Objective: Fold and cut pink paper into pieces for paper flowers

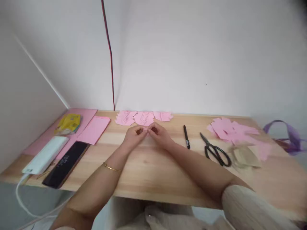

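My left hand (133, 136) and my right hand (159, 134) meet over the middle of the table, fingertips pinched together. Between them is a small piece of pink paper (145, 128), mostly hidden by the fingers. Just beyond the hands, against the wall, lie three pink paper cutouts with jagged edges: a left one (125, 118), a middle one (144, 118) and a right one (163, 116). To the right of my right hand are a black pen (186, 136) and dark-handled scissors (216, 151), their blades slightly apart.
Pink paper scraps (225, 129) and a blurred beige bundle (246, 156) lie at the right, near a purple ribbon roll (291, 137). At the left are pink sheets (94, 129), a yellow packet (69, 123), a white power strip (45, 155) and a black box (66, 164). A cable (109, 48) hangs down the wall.
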Tool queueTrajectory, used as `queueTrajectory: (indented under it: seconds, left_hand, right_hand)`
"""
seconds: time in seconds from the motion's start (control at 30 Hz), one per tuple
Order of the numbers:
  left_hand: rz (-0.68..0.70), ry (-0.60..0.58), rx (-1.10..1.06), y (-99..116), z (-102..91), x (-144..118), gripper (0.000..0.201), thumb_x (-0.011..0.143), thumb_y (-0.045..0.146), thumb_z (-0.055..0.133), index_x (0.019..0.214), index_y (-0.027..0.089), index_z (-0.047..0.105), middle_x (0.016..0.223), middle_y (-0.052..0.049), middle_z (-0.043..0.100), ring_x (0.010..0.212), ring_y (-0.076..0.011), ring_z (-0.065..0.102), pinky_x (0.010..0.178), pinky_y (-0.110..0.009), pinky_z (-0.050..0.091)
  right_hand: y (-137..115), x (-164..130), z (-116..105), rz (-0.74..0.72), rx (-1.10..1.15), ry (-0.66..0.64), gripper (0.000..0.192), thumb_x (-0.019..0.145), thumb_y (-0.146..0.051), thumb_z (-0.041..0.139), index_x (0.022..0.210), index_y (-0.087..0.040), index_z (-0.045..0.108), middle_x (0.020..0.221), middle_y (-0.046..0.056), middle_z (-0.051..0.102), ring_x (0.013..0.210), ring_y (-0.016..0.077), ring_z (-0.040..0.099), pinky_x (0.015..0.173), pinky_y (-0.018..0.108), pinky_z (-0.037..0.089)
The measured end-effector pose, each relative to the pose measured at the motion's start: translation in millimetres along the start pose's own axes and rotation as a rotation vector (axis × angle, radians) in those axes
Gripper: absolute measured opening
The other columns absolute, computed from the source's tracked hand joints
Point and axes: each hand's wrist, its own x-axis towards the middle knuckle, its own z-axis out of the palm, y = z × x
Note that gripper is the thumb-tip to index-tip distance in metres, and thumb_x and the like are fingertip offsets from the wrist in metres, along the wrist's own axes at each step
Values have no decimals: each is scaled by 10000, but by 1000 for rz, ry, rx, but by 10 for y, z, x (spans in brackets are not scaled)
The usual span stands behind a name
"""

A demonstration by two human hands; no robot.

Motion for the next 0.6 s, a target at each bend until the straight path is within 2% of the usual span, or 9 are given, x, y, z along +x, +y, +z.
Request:
queueTrajectory:
  seconds: [0.23,0.47,0.6]
  left_hand:
    - [-5,25,63,35,16,-13,194,740,327,590,667,152,628,658,-2,610,631,-126,517,609,-239,394]
    - [-62,-19,-112,52,-12,-6,227,728,357,614,644,148,593,635,15,564,606,-105,478,594,-226,358]
    - [-141,-30,-193,19,9,9,199,710,334,625,641,148,606,606,23,555,580,-97,467,576,-217,347]
  right_hand:
    - [-89,-14,-9,0,-63,-8,110,804,-279,504,740,-190,488,681,-14,498,625,117,460,603,250,370]
    - [-109,-4,-43,12,15,-72,142,833,-317,487,770,-190,494,699,-13,506,652,117,457,627,253,367]
    - [-31,6,-27,82,26,-6,157,809,-331,519,742,-192,490,664,-27,471,607,111,429,583,249,352]
